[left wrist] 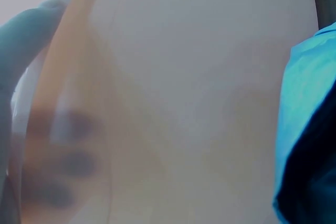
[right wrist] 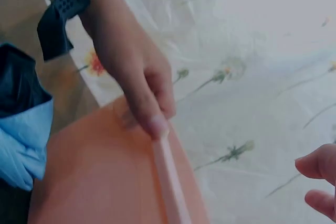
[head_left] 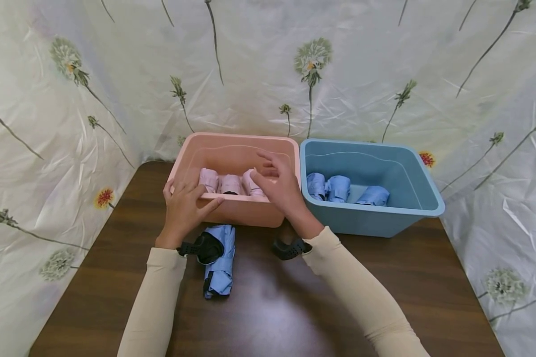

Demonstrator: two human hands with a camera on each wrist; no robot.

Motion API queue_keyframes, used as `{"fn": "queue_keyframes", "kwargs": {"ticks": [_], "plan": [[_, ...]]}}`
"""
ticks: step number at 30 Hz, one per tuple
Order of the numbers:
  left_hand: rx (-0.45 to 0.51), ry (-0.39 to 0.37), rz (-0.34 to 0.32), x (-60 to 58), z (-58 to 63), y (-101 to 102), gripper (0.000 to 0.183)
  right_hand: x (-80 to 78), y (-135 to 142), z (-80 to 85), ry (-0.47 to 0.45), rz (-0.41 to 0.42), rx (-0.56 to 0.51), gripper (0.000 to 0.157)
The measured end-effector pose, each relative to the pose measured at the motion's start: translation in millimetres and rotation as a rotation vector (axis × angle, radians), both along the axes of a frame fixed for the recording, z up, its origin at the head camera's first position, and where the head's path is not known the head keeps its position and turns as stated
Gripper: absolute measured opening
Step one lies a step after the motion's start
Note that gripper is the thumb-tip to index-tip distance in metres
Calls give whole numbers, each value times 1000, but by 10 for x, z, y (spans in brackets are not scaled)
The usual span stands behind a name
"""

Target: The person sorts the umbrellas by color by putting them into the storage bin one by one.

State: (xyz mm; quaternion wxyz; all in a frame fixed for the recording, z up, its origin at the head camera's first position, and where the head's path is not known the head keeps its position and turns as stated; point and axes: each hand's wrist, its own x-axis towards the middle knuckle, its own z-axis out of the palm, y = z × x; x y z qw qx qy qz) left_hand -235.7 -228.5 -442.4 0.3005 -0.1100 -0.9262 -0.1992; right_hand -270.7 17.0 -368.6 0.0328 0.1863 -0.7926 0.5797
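Note:
My left hand grips the front left rim of a pink plastic bin. In the right wrist view, the left thumb lies along the rim; the left wrist view shows finger shadows through the wall. Inside the bin are three rolled pink fabric bundles. Over the bin's right part hovers my right hand, fingers loosely bent and apart, holding nothing. Its thumb is near the rightmost pink bundle; whether they touch, I cannot tell. A rolled blue fabric bundle with black ends lies on the table below my left wrist.
A blue bin stands against the right side of the pink one. Three rolled blue bundles lie in it. Both bins stand at the back of the dark wooden table, before a flower-patterned sheet.

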Motion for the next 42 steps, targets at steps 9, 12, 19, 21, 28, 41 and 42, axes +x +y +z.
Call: {"fn": "queue_keyframes", "kwargs": {"ticks": [9,12,19,21,28,41,42], "plan": [[-6,-36,12,35,-6,9,44,271,23,-4,23,62,-43,51],[-7,-44,8,36,-8,11,44,349,35,-44,21,63,-44,51],[-10,-42,-2,3,-1,1,44,466,60,-146,3,73,-69,52],[-7,-44,-4,0,8,-1,44,499,61,-173,-5,76,-82,52],[-3,-73,-10,19,47,4,45,776,51,-92,-37,89,-75,50],[-18,-114,-9,38,77,-4,43,830,-18,-761,-131,103,-45,55],[-19,-117,-11,40,79,-4,43,839,-23,-786,-139,103,-30,55]]}}
